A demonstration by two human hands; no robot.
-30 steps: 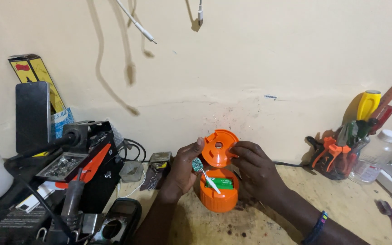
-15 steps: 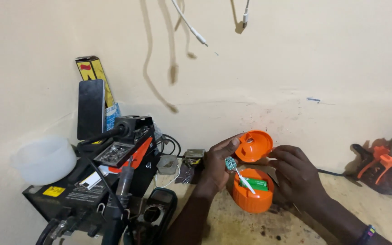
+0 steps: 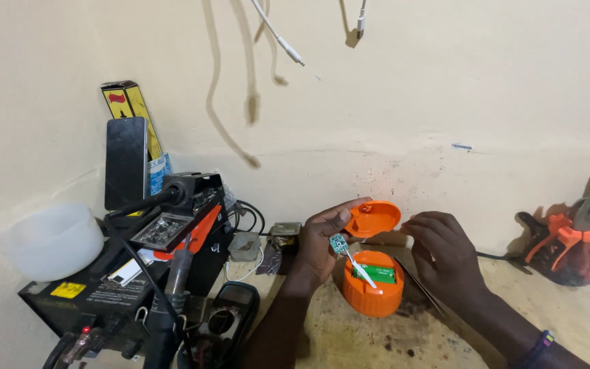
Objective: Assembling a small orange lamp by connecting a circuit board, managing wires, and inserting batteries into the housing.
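Nearest camera, on stained tan workbench: round orange plastic casing base, open, green battery cell inside. View has swung right to left since a second ago; casing now sits further right in view, hands same grip, so work unchanged. Left hand left of base, fingers closed on orange round lid, tilted above base; small green circuit board at its thumb. Right hand right of base, fingers curled, pinching thin metal tweezers. Further left of base: black soldering station.
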